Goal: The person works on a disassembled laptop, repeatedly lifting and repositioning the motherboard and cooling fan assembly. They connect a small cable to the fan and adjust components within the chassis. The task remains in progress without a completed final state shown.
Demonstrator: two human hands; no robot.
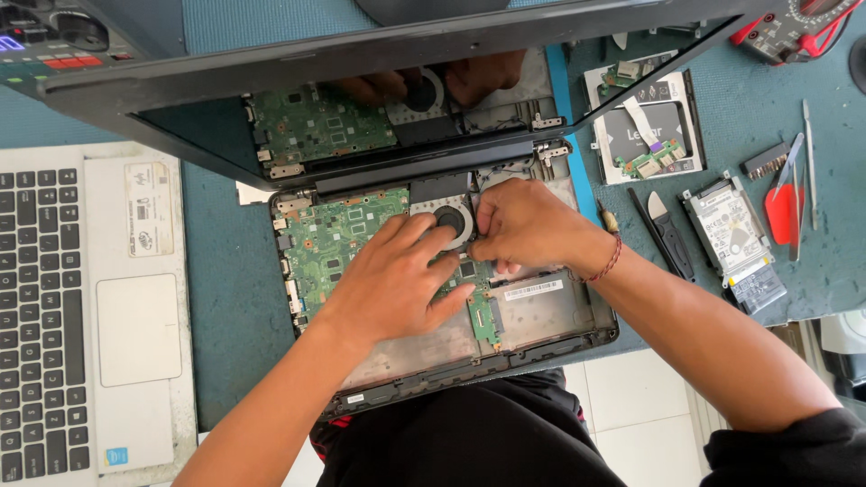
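The opened laptop (433,298) lies on the blue-green bench mat (225,298) at the near edge, its bottom shell stripped of the keyboard deck so the green circuit board (338,239) and the round cooling fan (448,219) show. The left hand (397,280) lies flat and spread over the board, fingers reaching to the fan's rim, holding nothing. The right hand (523,225) is bunched tight just right of the fan, fingertips pinched together on something small; whether that is a screw, a plug or a cable end I cannot tell, since the fingers cover it.

By the look of it the work is at the fan and its fastening. Any next move there seems to call for a fine, steady pinch while the flat hand keeps the shell from sliding.

The glossy black screen (379,99) stands tilted back and mirrors the board and both hands. The shell is matt grey plastic; a dull metal plate with a white label fills its right bay.

Further out: the pale keyboard deck (90,307) at left; at right a black drive (645,131) in its tray, a silver hard drive (731,230), a black pry tool (667,236), a red pick (780,212) and thin tweezers (809,162).
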